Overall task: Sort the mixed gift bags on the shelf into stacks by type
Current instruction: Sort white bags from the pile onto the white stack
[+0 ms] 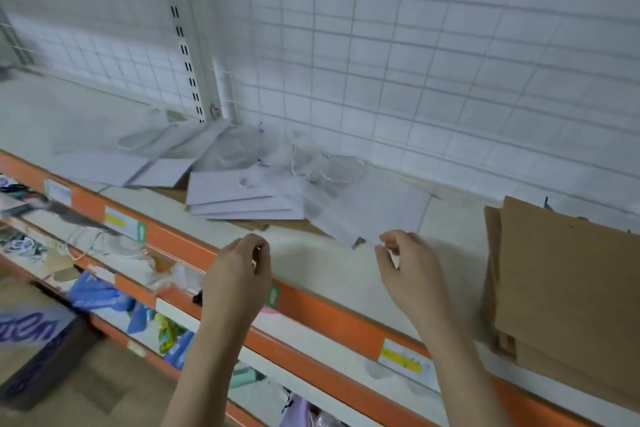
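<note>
Risk: the white gift bags (249,199) lie fanned and overlapping at mid-shelf (346,274), cord handles tangled behind them, so pulling one bag can likely drag its neighbours out of order. The brown bags (568,288) are stacked at the right. The right hand (408,270) pinches the corner of the nearest white bag (377,215) with curled fingers. The left hand (239,274) hovers near the shelf edge, fingers curled nearly together, holding nothing visible.

blurred white lettering on blue box (33,329), unreadable
</note>
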Motion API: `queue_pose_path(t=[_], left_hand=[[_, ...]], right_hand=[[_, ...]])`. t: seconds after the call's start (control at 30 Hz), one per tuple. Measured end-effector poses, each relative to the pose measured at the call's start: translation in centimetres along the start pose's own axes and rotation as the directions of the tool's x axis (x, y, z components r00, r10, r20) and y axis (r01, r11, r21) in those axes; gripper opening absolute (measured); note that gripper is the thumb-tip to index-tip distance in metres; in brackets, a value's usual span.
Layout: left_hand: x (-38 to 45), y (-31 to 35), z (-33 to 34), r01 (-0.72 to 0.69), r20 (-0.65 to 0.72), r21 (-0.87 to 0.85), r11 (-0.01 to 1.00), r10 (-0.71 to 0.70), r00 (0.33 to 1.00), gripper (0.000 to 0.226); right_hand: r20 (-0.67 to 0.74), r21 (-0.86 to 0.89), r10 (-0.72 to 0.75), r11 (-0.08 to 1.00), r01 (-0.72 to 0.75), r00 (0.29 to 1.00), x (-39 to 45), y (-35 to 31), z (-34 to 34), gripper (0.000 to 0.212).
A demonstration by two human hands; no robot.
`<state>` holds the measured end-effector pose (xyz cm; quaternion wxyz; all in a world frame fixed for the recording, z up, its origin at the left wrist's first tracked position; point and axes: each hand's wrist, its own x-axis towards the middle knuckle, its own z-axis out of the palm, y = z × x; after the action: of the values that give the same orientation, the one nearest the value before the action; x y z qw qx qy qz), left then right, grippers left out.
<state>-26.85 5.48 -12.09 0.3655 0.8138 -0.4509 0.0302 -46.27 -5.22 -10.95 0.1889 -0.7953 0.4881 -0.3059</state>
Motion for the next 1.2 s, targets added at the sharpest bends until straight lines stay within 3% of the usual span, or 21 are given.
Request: queue_pose_path(t=[0.13,0.23,0.37,0.5,0.6,0.7,0.83,0.9,1.03,1.13,1.2], left_hand=[[4.2,-0.6,0.1,-0.010,-0.040,0.016,1.000,0.011,0.999,0.010],[6.9,-1.1,0.2,-0.002,-0.055,0.021,1.000,0.003,0.999,0.011],[9.0,-1.4,0.8,-0.006,-0.056,0.009,1.000,0.006,0.998,0.013],[10.4,-1.9,1.2,-0.002,-0.019,0.004,1.000,0.002,1.000,0.014],[11.9,-2.4,1.4,0.022,-0.012,-0.001,1.000,-0.022,1.000,0.015],[13.3,-2.7,1.6,0.097,0.085,0.003,0.995,-0.097,0.992,0.028],[14.6,-2.5,1.6,0.165,0.302,0.153,0.974,-0.205,0.931,0.059],[15.1,-2.7,2.1,0.171,0.341,0.184,0.968,-0.226,0.912,0.063],[15.3,-2.5,3.4,0.206,0.356,0.129,0.970,-0.239,0.904,0.052],[14.9,-2.3,3.5,0.253,0.336,-0.027,0.967,-0.230,0.914,0.025],[14.6,-1.9,3.1,0.214,0.282,-0.149,0.966,-0.166,0.945,0.011]], right_hand=[[0.077,-0.019,0.075,0.997,-0.073,0.994,7.7,0.5,0.8,0.029],[0.202,-0.082,0.199,0.979,-0.186,0.959,13.1,1.1,0.9,0.051],[0.434,-0.220,0.234,0.964,-0.149,0.870,17.3,1.4,1.8,0.086],[0.490,-0.214,0.266,0.960,-0.182,0.830,18.6,1.7,2.8,0.097],[0.450,-0.309,0.325,0.931,-0.196,0.832,18.7,1.2,3.1,0.097],[0.323,-0.396,0.371,0.888,-0.232,0.871,18.4,0.5,3.4,0.093],[0.161,-0.334,0.394,0.885,-0.326,0.905,17.4,0.1,2.4,0.049],[0.115,-0.259,0.424,0.886,-0.385,0.898,16.2,-0.1,1.8,0.042],[-0.049,-0.115,0.427,0.896,-0.429,0.903,12.7,-1.0,0.4,0.035],[-0.134,-0.023,0.437,0.896,-0.443,0.890,9.8,-1.9,-0.5,0.032],[-0.157,-0.013,0.430,0.899,-0.437,0.889,7.9,-2.4,-0.9,0.025]])
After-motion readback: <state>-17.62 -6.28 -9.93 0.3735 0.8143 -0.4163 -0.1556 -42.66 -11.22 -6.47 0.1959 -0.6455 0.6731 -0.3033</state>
